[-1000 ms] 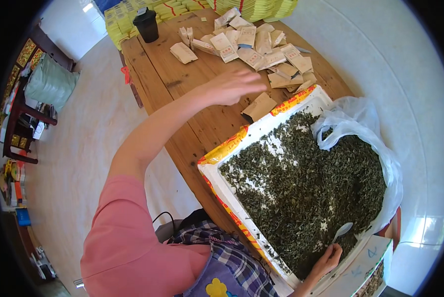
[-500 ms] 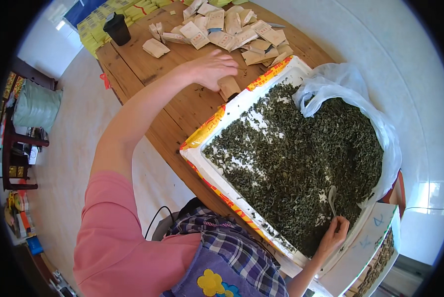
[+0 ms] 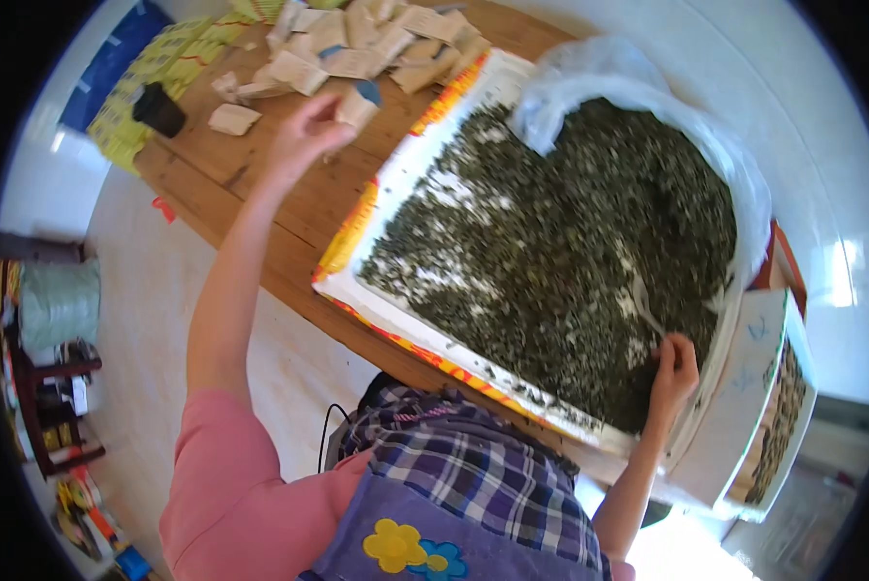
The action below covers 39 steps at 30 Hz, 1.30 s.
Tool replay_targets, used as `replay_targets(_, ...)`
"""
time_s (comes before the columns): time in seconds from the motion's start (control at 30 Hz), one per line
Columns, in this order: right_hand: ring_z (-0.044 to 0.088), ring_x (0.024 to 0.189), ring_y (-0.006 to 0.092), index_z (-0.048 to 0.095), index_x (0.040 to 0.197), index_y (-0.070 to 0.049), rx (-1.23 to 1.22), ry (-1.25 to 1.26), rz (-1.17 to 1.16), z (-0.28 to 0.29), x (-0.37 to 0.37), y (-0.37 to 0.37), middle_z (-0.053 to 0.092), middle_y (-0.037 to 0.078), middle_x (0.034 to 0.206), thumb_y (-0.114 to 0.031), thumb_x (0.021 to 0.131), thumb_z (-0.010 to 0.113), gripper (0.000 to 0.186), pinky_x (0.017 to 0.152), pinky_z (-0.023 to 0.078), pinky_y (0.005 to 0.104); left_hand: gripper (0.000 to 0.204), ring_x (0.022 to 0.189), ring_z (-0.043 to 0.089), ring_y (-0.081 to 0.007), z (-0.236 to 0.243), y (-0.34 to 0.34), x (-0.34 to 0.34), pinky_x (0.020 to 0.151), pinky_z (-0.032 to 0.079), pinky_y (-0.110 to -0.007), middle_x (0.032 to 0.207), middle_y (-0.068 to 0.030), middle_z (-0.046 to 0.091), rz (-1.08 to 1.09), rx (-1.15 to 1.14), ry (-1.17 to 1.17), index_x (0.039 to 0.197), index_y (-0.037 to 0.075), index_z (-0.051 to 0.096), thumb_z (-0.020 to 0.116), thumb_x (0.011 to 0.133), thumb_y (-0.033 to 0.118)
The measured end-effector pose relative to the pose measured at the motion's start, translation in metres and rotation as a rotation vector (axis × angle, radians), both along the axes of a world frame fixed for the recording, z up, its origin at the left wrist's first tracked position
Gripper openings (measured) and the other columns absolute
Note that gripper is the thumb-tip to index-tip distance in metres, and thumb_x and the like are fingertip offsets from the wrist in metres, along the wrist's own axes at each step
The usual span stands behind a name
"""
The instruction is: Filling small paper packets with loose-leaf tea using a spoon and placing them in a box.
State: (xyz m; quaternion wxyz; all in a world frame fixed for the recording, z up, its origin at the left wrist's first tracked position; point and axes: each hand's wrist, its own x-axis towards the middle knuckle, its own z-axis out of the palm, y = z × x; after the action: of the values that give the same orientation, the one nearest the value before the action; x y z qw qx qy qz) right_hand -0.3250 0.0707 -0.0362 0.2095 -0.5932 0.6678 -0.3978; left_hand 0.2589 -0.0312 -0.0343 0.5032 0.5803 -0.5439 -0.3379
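My left hand point(image 3: 310, 137) pinches a small tan paper packet point(image 3: 357, 109) above the wooden table, left of the foam box. A dark blue patch shows at the packet's upper end. In my right hand point(image 3: 675, 374) is a pale spoon point(image 3: 642, 298), its bowl over the dried leaves. The white foam box point(image 3: 345, 281), edged with red and yellow tape, holds a broad layer of dark green dried leaves point(image 3: 550, 252). White bottom shows through where the leaves lie thin. A clear plastic bag point(image 3: 609, 82) lies open at the box's far right, with leaves heaped in it.
Many similar tan packets point(image 3: 352, 44) are piled at the table's far end. A black cup point(image 3: 158, 110) stands left of them, beside stacked yellow packages point(image 3: 129, 116). Another white box point(image 3: 734, 387) with brownish contents adjoins the foam box at right. A wall borders the right side.
My left hand has lifted the packet from beside the box rim and moved left with it. My right hand keeps the spoon over the leaves. The whole view has shifted.
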Motion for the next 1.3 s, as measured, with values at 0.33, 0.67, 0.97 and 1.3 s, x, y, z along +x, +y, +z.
replay_targets(0.33,0.058,0.072,0.0081,0.065,0.096,0.000,0.031,-0.068,-0.002,0.010,0.020,0.002,0.063,0.001,0.077,-0.003,0.092,0.061,0.006,0.064,0.045,0.0217,0.054,0.102,0.062,-0.0225,0.030,0.029,-0.163,0.090,0.050,-0.037,0.115,-0.0074,0.060,-0.620,-0.181,-0.460,0.122,0.007,0.059,0.076,0.076,0.027)
replay_targets(0.67,0.058,0.074,0.0073,0.065,0.096,0.000,0.031,-0.114,0.040,0.010,0.011,0.005,0.063,0.000,0.081,-0.005,0.092,0.063,0.007,0.068,0.046,0.0210,0.062,0.117,0.055,-0.0317,0.025,0.043,-0.181,0.098,0.046,-0.038,0.128,-0.0136,0.055,-0.645,-0.119,-0.795,0.129,0.002,0.054,0.079,0.073,0.016)
replay_targets(0.97,0.058,0.072,0.0091,0.062,0.093,0.000,0.010,0.202,0.100,0.075,-0.011,0.025,0.062,0.003,0.076,0.001,0.090,0.060,0.004,0.066,0.045,0.0231,0.058,0.112,0.058,-0.0302,0.043,0.051,-0.162,0.095,0.049,-0.038,0.126,-0.0116,0.057,-0.635,-0.147,-0.821,0.125,0.004,0.055,0.076,0.071,0.007)
replay_targets(1.3,0.056,0.073,0.0289,0.055,0.085,0.001,-0.059,0.594,0.337,0.102,0.009,0.046,0.059,0.012,0.079,0.005,0.084,0.060,0.006,0.068,0.046,0.0359,0.063,0.115,0.057,-0.0299,0.049,0.057,-0.164,0.099,0.047,-0.037,0.128,-0.0122,0.056,-0.683,-0.027,-0.735,0.130,0.007,0.054,0.074,0.070,0.003)
